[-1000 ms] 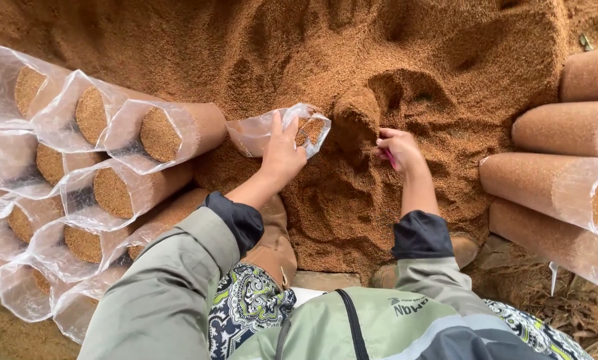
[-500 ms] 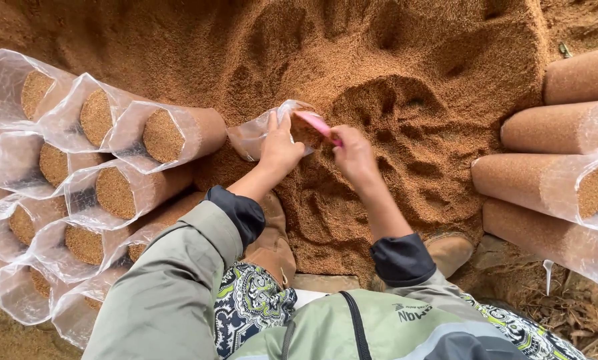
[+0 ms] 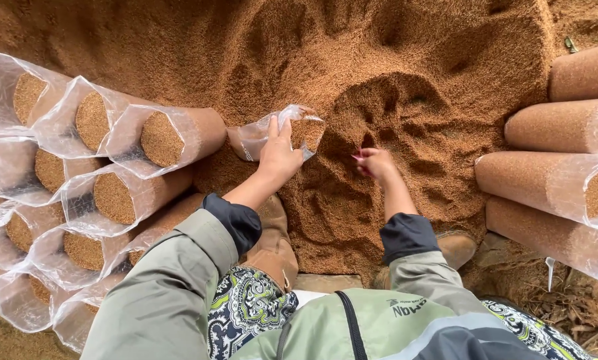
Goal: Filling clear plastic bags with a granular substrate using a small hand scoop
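Here, left hand (image 3: 279, 157) gripping clear bag (image 3: 272, 133) part-filled with sawdust (image 3: 392, 67), right hand (image 3: 375, 163) cupped closed, digging in pile.

The right hand (image 3: 375, 163) has left the bag (image 3: 282, 133) mouth and dropped, seemingly cupped, into the sawdust (image 3: 405, 127).

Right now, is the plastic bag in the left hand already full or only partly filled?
Partly filled. The plastic bag under the left hand holds sawdust only near its open mouth; the rest looks clear and slack.
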